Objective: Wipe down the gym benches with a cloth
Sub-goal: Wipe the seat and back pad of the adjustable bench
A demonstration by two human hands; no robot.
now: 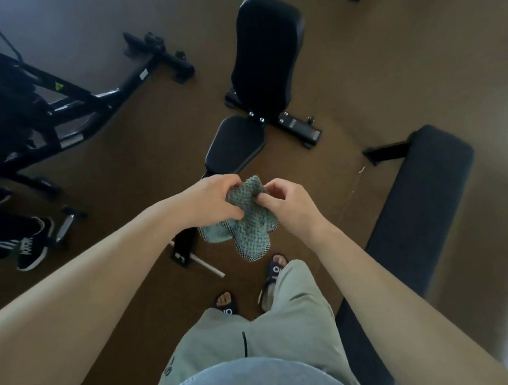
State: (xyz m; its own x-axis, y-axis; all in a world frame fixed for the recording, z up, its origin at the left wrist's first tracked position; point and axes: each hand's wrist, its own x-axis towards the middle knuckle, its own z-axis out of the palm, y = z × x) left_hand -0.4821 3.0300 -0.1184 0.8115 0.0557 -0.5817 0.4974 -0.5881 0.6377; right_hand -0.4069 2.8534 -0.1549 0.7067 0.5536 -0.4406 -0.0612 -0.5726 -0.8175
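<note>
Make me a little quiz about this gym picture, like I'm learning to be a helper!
1. True or false: the green cloth is lying on the floor.
2. Which hands hold the cloth? A) only the left hand B) only the right hand C) both
3. Fill in: the flat bench stands on the person's ____ side.

Key:
1. False. It hangs in the air, held above the floor.
2. C. Fingers of both hands pinch its bunched top.
3. Right. The adjustable bench, with its back pad raised, stands ahead.
</note>
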